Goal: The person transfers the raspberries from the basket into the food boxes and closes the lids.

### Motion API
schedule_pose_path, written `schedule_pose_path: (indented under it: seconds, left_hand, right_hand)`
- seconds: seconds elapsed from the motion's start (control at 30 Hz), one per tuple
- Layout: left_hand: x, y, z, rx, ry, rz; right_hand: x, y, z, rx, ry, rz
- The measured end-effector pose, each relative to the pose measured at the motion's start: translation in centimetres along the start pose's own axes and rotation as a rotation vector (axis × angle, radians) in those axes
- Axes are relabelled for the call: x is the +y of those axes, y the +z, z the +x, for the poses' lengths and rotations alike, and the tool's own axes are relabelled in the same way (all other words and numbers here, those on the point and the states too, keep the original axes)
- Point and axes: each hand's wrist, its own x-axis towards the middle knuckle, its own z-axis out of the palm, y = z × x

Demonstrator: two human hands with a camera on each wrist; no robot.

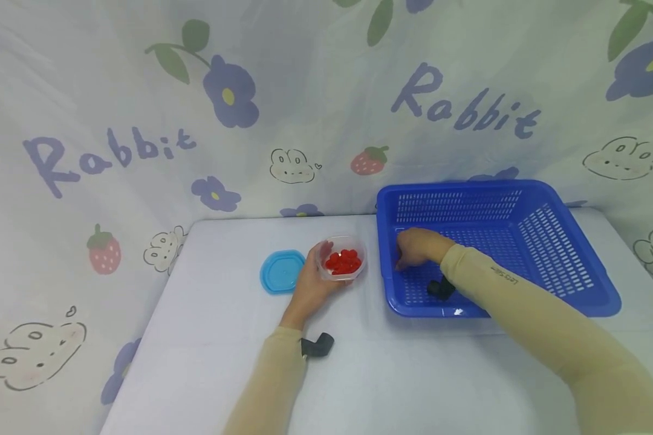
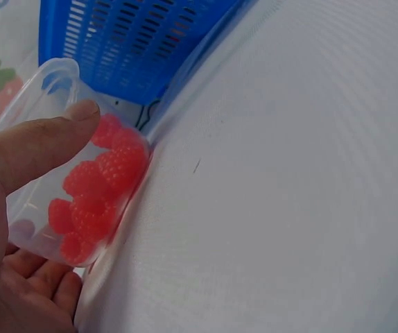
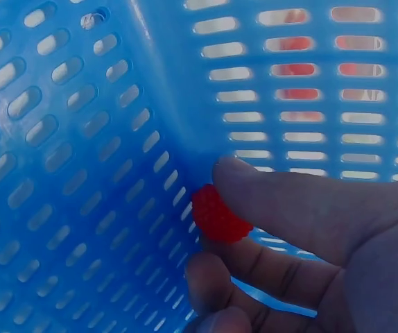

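Note:
My left hand [image 1: 311,285] holds a clear plastic tub [image 1: 328,250] from its left side, the thumb across the wall and fingers curled round below. Several red raspberries [image 2: 91,191] lie inside the tub, which leans over in the left wrist view. Inside the blue basket [image 1: 390,290], near its left wall, is my right hand [image 1: 420,246]. Between thumb and forefinger it pinches a single raspberry [image 3: 216,215], low in the basket's corner in the right wrist view. In the head view that raspberry is hidden by the hand.
A round light-blue lid [image 1: 280,272] lies on the white-covered table [image 1: 212,338] left of the tub. The basket has slotted walls and stands at the right. Behind the table hangs a printed cloth [image 1: 326,109]. Black wrist cameras [image 1: 321,345] stick out from both sleeves.

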Motion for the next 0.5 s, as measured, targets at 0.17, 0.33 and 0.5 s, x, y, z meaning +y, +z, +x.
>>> schedule_pose_path:
  seconds: [0.17,0.33,0.5]
  left_hand:
    - [0.0,-0.1,0.0,0.002,0.0,-0.001]
    - [-0.2,-0.1,0.0,0.003,-0.003,0.0]
    - [0.0,-0.1,-0.1,0.002,-0.001,-0.005]
  right_hand:
    - [0.0,-0.2,-0.1,0.001,-0.005,-0.004]
    - [-0.1,-0.6,-0.2,0.02,-0.045,0.009]
    - [0.0,-1.5,-0.6,0.052,-0.068,0.063]
